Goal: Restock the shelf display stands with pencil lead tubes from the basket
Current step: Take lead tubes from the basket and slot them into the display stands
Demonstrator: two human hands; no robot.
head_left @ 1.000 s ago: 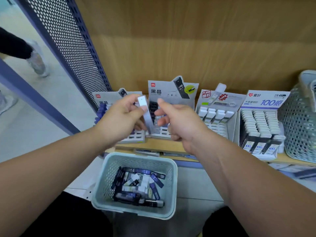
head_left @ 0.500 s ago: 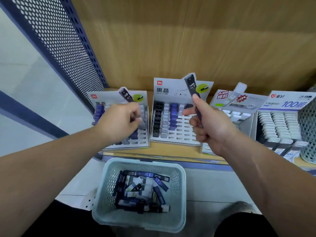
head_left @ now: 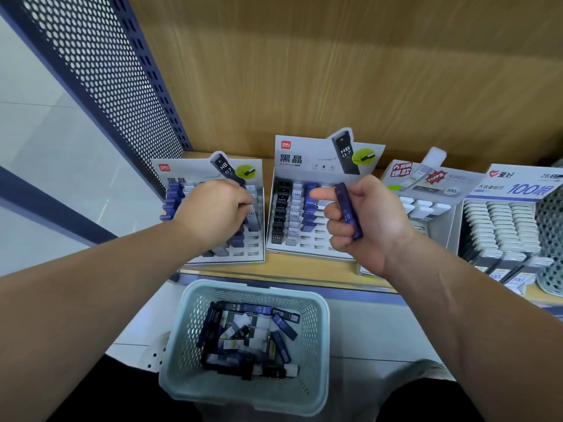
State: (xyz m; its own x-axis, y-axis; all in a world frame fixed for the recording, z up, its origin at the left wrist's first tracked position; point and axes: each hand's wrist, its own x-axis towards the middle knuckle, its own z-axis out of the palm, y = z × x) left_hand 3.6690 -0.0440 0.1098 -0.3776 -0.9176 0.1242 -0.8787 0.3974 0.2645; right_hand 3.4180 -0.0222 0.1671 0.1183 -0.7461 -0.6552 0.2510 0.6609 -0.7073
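1. The hands were together a second ago and have since parted. The left hand [head_left: 213, 213] now reaches down into the left stand [head_left: 189, 169], fingers curled among its tubes; whether it grips one is hidden.
2. The right hand [head_left: 374, 226] pinches a blue tube [head_left: 348, 214] in front of the middle stand [head_left: 304, 159], so it is probably the next to be slotted.
3. That tube is slim, dark blue and nearly upright. Many more lie in the basket [head_left: 253, 287].

Perforated blue panel [head_left: 115, 86] left; wood backboard [head_left: 335, 71] behind; tiled floor [head_left: 45, 147].
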